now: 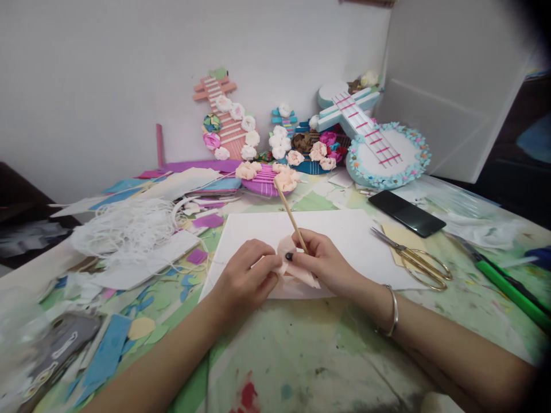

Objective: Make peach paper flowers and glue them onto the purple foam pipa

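Observation:
My left hand (247,275) and my right hand (322,261) meet over a white sheet (344,229) on the table. Both pinch a small pale pink strip of paper or fabric (297,269) between them. My right hand also grips a thin wooden stick (290,215) that slants up and to the left from the pink strip. A silver bracelet (392,312) circles my right wrist. The fingers of both hands are closed.
Gold-handled scissors (413,258) lie right of the sheet, a black phone (407,213) behind them, a green-handled tool (508,287) far right. Guitar-shaped craft pieces with paper flowers (379,149) lean at the wall. White string (124,229) and coloured paper scraps cover the left side.

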